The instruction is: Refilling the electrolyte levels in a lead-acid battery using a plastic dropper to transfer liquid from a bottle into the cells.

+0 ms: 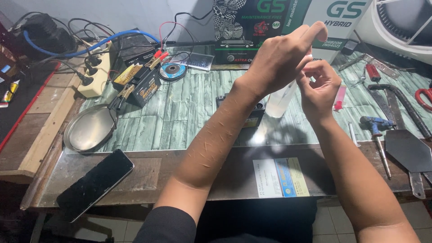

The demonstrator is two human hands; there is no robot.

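A clear plastic bottle (280, 100) stands tilted over the bench (189, 112) at centre, its top pinched by the right hand (318, 87), while the left hand (279, 58) closes over it. A small black battery (252, 114) sits just at its nine o'clock. Tools (396, 126) crowd three o'clock; bare bench opens toward nine.

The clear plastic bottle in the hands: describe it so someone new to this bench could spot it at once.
Start at the green plank-patterned bench top and go to its middle, in front of the tall printed boxes. There the left hand and right hand meet around the top of a clear plastic bottle, held tilted above a small black battery. It is the only see-through thing among dark or metal ones.
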